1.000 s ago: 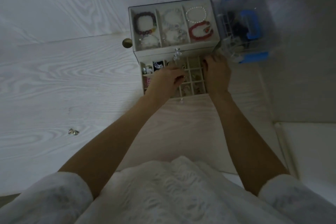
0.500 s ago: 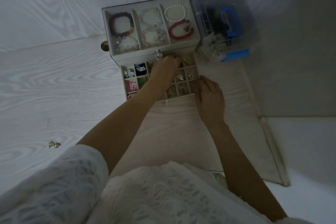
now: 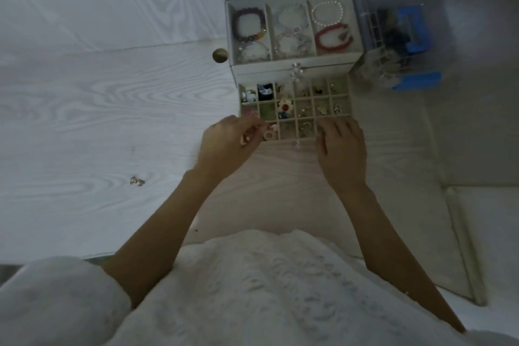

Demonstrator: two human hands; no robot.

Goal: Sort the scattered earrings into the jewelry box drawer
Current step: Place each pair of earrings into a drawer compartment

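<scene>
The jewelry box point(image 3: 292, 66) stands at the back of the table, bracelets showing in its top tray. Its drawer point(image 3: 295, 140), a grid of small compartments holding earrings, is pulled out toward me. My left hand point(image 3: 229, 142) hovers at the drawer's front left corner, fingers curled beside pink ring earrings point(image 3: 270, 132) in a front compartment; whether it holds anything I cannot tell. My right hand point(image 3: 341, 146) lies on the drawer's front right corner, fingers spread over the rim. A loose earring point(image 3: 137, 180) lies on the table far to the left.
A clear plastic case with blue latches point(image 3: 398, 45) stands right of the box, touching it or nearly so. A round gold knob point(image 3: 220, 55) sits at the box's left side. The pale wood table point(image 3: 84, 121) ends at a ledge on the right.
My left hand has drawn back from the drawer's rear compartments to its front left corner. My right hand slid from the rear right to the front right rim. The camera view shifted.
</scene>
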